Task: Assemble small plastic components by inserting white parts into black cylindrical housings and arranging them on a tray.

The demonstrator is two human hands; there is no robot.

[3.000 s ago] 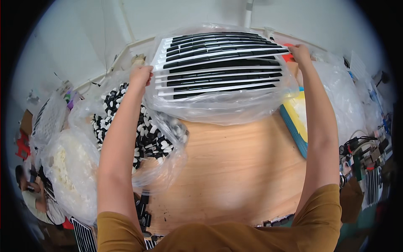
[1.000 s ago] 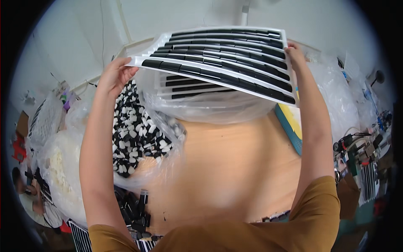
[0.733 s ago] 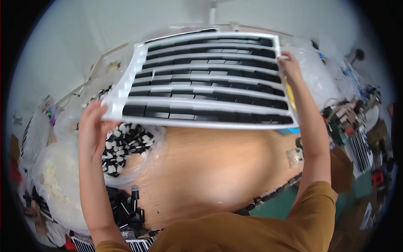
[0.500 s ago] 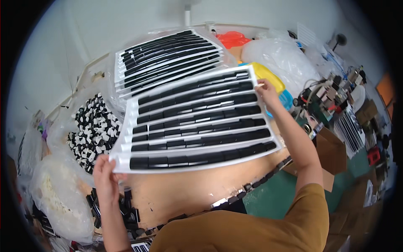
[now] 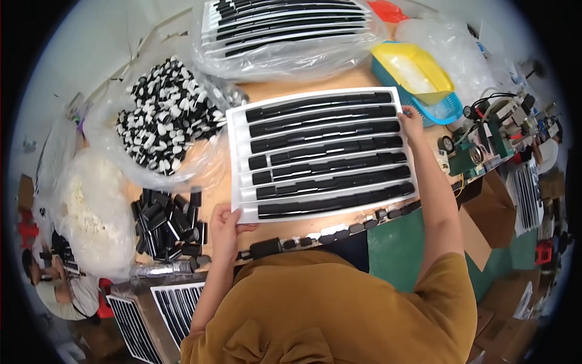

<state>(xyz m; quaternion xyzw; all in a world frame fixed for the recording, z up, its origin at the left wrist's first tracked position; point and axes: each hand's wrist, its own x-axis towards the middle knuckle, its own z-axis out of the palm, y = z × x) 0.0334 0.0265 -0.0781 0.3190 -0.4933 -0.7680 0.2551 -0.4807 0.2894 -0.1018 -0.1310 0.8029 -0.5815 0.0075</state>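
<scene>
Hands grip a white tray by two opposite corners: the left hand pinches the near left corner with the thumb on top, and the right hand clasps the far right edge, fingers closed on the rim. Held that way, the wide sheet stays level over the wooden bench and does not sag, which seems the reason for the spread grip. It lies flat or just above the wood; which one cannot be told. The tray is thin and rectangular, with six long slots, each filled with a row of black strips laid end to end, a few rows showing short gaps near the left end. Beyond the right hand sits a yellow basket nested in a blue one. Past the tray's far edge lies a clear bag of more trays. Outward from the left hand lie loose black blocks, then a bag of black-and-white pieces and a bag of white pieces. Small black parts line the bench edge just below the tray.
</scene>
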